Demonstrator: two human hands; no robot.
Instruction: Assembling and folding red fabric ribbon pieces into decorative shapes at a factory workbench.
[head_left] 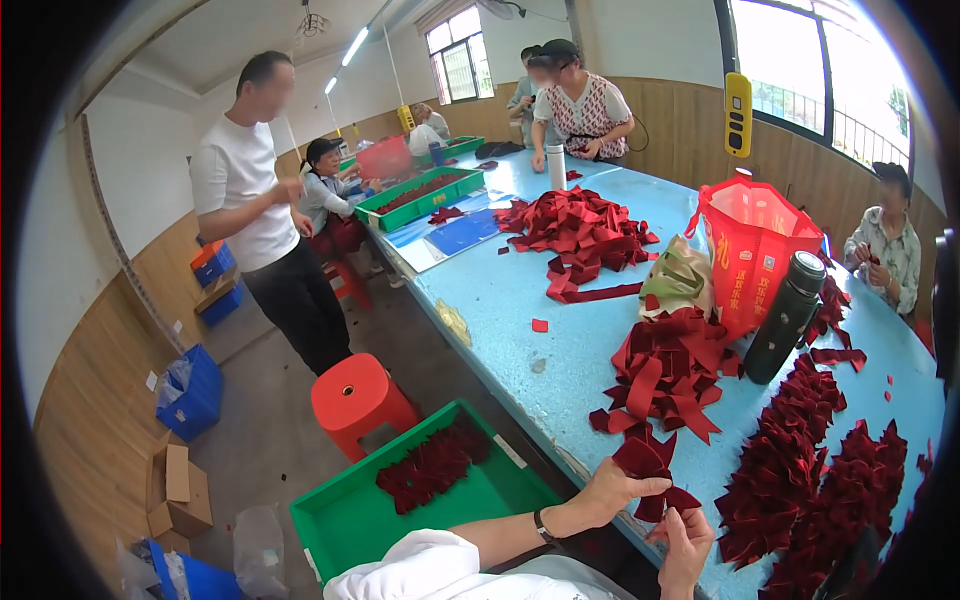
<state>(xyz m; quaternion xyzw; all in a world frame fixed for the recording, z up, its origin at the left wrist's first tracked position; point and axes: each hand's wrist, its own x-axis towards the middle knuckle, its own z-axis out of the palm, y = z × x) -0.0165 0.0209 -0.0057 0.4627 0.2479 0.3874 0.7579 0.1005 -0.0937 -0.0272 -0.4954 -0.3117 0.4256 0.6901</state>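
At the table's near edge, both my hands are closed on one dark red ribbon bow (646,460). My left hand (606,492) pinches its middle between thumb and fingers. My right hand (686,546) grips its lower loop, the fingertips partly covered by the fabric. Just beyond lies a loose pile of red ribbon strips (672,372). To the right, rows of finished-looking dark red bows (782,462) lie packed closely together. A green tray (330,490) with more dark red bows (432,466) sits left of my left forearm.
The blue table (500,330) also bears a bigger ribbon heap (580,226), a red bag (735,250) and a dark green thermos (786,318). A red stool (355,395) stands beyond the tray. A standing person (262,170) is at left; others work around the table.
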